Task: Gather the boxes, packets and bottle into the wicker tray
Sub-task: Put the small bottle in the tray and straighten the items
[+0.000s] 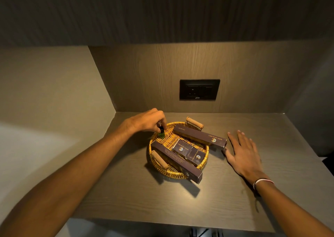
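Note:
A round wicker tray (203, 161) with two wooden handles sits on the dark wood shelf. My left hand (147, 121) pinches the cap of a small green bottle (161, 134), which stands inside the tray at its far left rim. Two long dark boxes lie across the tray, one at the back (200, 136) and one at the front (178, 161), both overhanging the rim. Two small dark boxes (181, 148) (196, 156) lie side by side in the middle. My right hand (243, 154) rests flat on the shelf, fingers spread, its thumb by the back box's right end.
A black socket plate (199, 89) is set in the back wall. A side wall closes the shelf on the left. The shelf's front edge (171, 225) runs just below my forearms.

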Demonstrator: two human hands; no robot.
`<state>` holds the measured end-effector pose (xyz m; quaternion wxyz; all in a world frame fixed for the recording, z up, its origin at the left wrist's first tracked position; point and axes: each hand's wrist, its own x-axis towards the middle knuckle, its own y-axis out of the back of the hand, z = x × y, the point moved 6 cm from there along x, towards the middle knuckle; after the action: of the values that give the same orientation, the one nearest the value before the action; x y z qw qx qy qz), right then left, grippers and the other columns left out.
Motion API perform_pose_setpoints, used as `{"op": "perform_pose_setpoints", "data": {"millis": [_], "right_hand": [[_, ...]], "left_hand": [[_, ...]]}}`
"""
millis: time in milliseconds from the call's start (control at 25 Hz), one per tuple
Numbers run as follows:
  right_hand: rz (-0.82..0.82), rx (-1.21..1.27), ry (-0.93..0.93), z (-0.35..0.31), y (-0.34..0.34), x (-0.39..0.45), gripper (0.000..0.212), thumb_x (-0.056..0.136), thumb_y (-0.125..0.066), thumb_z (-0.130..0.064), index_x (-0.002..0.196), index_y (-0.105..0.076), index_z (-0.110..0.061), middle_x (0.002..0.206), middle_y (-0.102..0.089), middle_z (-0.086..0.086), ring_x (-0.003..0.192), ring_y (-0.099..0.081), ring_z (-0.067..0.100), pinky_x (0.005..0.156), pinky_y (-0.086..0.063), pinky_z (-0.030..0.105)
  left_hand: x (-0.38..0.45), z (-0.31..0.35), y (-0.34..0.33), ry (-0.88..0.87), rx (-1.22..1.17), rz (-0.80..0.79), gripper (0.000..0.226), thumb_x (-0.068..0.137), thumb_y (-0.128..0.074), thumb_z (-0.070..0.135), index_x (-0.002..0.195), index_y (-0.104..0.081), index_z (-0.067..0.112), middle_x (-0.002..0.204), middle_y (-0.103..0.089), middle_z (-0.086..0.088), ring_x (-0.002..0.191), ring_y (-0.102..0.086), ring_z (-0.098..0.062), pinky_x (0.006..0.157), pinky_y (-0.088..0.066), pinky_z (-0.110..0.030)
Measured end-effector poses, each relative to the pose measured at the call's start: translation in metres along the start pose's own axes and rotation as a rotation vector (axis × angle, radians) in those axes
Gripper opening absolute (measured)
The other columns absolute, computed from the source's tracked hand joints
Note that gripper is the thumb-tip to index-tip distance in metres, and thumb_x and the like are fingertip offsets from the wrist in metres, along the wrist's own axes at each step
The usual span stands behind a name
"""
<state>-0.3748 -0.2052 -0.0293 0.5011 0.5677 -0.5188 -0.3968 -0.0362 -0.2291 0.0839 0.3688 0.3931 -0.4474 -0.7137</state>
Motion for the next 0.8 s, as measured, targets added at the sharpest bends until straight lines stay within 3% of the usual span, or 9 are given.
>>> {"op": "perform_pose_setpoints", "data": {"millis": [160,280,440,600,680,720,760,800], "right_hand": [[-0.006,-0.012,-0.003,0.0,0.001,0.001,0.068,0.099,-0.03,-0.055,0.158,-0.019,-0.025,0.168,-0.016,0.012,0.156,-0.013,0.028,0.126,-0.014,0.048],[-0.022,0.0,-0.006,-0.001,0.001,-0.001,0.068,0.099,-0.032,-0.055,0.158,-0.019,-0.026,0.168,-0.017,0.012,0.156,-0.013,0.028,0.126,-0.013,0.048],[-0.028,0.046,-0.011,-0.002,0.007,-0.001,0.068,0.098,-0.04,-0.054,0.157,-0.025,-0.024,0.167,-0.021,0.012,0.155,-0.017,0.029,0.125,-0.016,0.048],[-0.037,0.124,-0.019,-0.001,0.015,0.005,0.061,0.096,-0.048,-0.052,0.15,-0.042,-0.023,0.159,-0.037,0.012,0.146,-0.034,0.033,0.117,-0.031,0.05],[-0.038,0.235,-0.061,0.001,0.027,0.015,0.05,0.095,-0.049,-0.055,0.128,-0.066,-0.021,0.136,-0.061,0.014,0.124,-0.054,0.035,0.102,-0.045,0.048],[-0.031,0.342,-0.118,0.001,0.036,0.022,0.052,0.094,-0.047,-0.06,0.105,-0.074,-0.018,0.112,-0.071,0.014,0.105,-0.061,0.035,0.089,-0.049,0.044],[-0.013,0.474,-0.184,0.0,0.047,0.029,0.059,0.092,-0.045,-0.063,0.086,-0.072,-0.011,0.09,-0.073,0.014,0.088,-0.063,0.033,0.079,-0.049,0.041],[0.01,0.59,-0.229,-0.003,0.059,0.037,0.062,0.094,-0.045,-0.061,0.079,-0.069,-0.006,0.08,-0.071,0.016,0.079,-0.06,0.029,0.075,-0.049,0.04]], "left_hand": [[-0.001,0.002,0.002,0.008,-0.012,0.008,0.025,0.087,-0.071,0.015,0.112,-0.071,0.02,0.12,-0.06,-0.003,0.103,-0.056,-0.009,0.077,-0.05,-0.021],[-0.006,0.003,0.007,0.02,-0.047,0.009,0.042,0.084,-0.075,0.013,0.124,-0.064,0.021,0.125,-0.059,-0.001,0.107,-0.059,-0.012,0.083,-0.056,-0.029],[-0.024,0.004,0.018,0.026,-0.125,0.139,0.06,0.08,-0.078,0.012,0.133,-0.055,0.025,0.129,-0.053,0.001,0.106,-0.058,-0.011,0.089,-0.056,-0.035],[-0.056,0.008,0.024,0.058,-0.123,0.335,0.055,0.081,-0.078,0.018,0.132,-0.057,0.026,0.126,-0.057,0.0,0.095,-0.061,-0.01,0.075,-0.055,-0.024],[-0.075,0.012,0.022,0.11,-0.159,0.452,0.043,0.082,-0.077,0.024,0.123,-0.062,0.023,0.111,-0.065,-0.003,0.082,-0.063,-0.011,0.07,-0.059,-0.032],[-0.083,0.014,0.017,0.148,-0.206,0.485,0.036,0.082,-0.077,0.029,0.116,-0.065,0.022,0.097,-0.068,-0.003,0.075,-0.064,-0.013,0.07,-0.061,-0.039],[-0.088,0.015,0.009,0.197,-0.257,0.48,0.031,0.082,-0.076,0.035,0.108,-0.065,0.022,0.086,-0.069,-0.002,0.07,-0.064,-0.013,0.069,-0.061,-0.042],[-0.091,0.016,-0.002,0.255,-0.302,0.437,0.031,0.081,-0.074,0.044,0.102,-0.062,0.024,0.079,-0.068,-0.001,0.066,-0.064,-0.013,0.066,-0.06,-0.042]]}}
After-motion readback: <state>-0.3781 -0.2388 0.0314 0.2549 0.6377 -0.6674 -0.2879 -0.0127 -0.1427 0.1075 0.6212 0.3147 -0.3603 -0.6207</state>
